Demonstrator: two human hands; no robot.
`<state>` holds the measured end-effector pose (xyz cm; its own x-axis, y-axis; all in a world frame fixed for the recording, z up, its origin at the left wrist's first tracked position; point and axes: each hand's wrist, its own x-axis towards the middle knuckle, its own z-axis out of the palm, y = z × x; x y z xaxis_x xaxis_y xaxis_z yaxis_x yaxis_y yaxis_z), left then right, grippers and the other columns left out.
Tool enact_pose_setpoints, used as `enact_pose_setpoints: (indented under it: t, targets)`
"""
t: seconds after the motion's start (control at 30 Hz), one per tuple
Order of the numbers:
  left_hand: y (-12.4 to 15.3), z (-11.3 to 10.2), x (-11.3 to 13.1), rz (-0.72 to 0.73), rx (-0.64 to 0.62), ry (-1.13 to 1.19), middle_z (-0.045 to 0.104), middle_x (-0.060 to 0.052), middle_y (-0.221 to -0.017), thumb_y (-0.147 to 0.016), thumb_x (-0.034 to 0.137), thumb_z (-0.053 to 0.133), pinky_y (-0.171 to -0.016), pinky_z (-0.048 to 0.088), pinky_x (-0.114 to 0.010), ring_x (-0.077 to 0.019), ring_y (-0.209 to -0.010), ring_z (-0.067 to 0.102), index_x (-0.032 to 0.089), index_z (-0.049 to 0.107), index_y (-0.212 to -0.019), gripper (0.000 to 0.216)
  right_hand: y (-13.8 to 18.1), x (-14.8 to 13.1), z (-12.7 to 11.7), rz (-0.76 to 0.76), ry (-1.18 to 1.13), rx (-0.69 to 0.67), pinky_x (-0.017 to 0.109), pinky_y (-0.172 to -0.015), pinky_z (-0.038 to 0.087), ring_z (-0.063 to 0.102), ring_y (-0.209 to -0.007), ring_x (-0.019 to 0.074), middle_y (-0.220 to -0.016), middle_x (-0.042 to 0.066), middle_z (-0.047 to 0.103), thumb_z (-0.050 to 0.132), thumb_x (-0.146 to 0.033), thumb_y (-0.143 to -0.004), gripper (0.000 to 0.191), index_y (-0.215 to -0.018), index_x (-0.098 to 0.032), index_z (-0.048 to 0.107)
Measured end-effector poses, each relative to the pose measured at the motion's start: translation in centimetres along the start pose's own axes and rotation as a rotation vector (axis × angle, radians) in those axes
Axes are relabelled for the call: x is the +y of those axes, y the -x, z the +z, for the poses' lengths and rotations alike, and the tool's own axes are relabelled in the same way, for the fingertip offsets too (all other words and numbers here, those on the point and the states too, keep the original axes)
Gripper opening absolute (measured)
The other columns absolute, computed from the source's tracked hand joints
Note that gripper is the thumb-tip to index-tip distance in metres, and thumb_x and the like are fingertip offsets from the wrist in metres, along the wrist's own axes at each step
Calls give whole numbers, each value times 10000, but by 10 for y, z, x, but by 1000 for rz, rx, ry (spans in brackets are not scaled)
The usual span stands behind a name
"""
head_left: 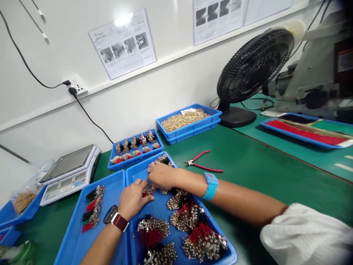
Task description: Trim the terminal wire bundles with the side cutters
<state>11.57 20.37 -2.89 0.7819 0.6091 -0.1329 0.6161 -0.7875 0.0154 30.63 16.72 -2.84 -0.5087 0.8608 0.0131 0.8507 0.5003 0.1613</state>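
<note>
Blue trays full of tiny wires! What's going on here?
A person has both hands in the middle tray. The left hand and right hand meet on a small wire bundle; the exact grip is hidden. More red and black bundles with metal tips lie around them, in the left tray and in the back tray. Red cutters lie untouched on the green table, and a scale sits at the left.

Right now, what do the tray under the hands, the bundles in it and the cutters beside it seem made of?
Tray: moulded plastic, judging by its uniform glossy blue and rounded rim.
Wire bundles: red and black plastic-looking insulation with shiny metal terminals, silvery to brassy.
Cutters: dull grey metal head, apparently steel; the handles have a smooth red coating, probably plastic or rubber.
</note>
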Motion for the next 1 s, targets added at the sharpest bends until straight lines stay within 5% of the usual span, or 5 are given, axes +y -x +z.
enact_pose_setpoints:
  t: [0.17, 0.73, 1.0]
  targets:
    - [1, 0, 1, -13, -5, 49, 707, -63, -1111, -961, 431, 643, -786, 501, -344, -303, -1016, 712, 271, 677, -1203, 292, 9, 11, -10, 14, -102, 76, 415, -905, 474, 645, -1061, 282, -1075, 150, 715, 614, -410, -999, 327, -1139, -134, 721]
    - [2, -10, -4, -57, -28, 125, 735, -72, -1117, -984, 314, 553, -848, 499, -342, -285, -1032, 709, 262, 654, -1151, 202, 11, 8, 1, -70, -225, 131, 354, -800, 436, 662, -884, 226, -951, 91, 753, 650, -268, -963, 158, -1049, -164, 732]
    - [-1, -8, -3, -76, -13, 61, 720, -70, -1035, -974, 235, 510, -759, 467, -319, -265, -962, 706, 230, 603, -960, 94, 9, -1, 10, -150, -234, 151, 326, -724, 442, 653, -862, 200, -980, 81, 751, 601, -235, -980, 152, -1013, -173, 735]
